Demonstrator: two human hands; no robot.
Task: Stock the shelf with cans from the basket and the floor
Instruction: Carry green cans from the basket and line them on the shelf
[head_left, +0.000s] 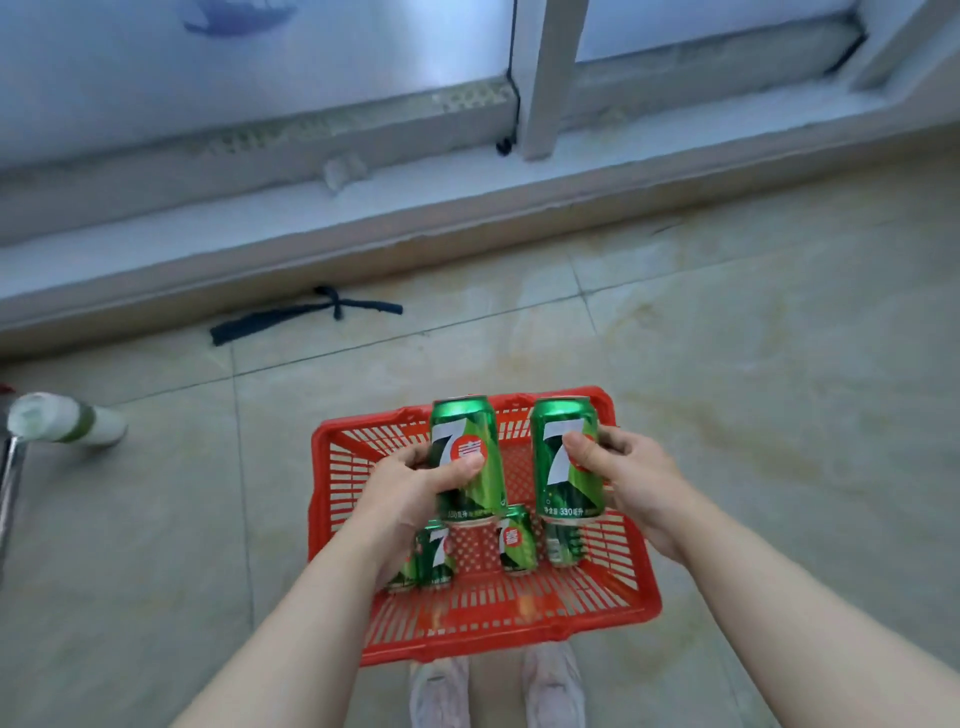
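A white bottle (67, 418) lies on the tiled floor (727, 364) at the left edge of the frame, and a black strap (306, 314) lies up left of centre. In the lower middle, the left hand (415, 493) curls round an upright green can (467, 457), thumb across its label, above the red basket (493, 623). More cans (517, 540) stand inside the basket. Right of centre, the right hand (634, 478) wraps a second green can (569, 462), also upright.
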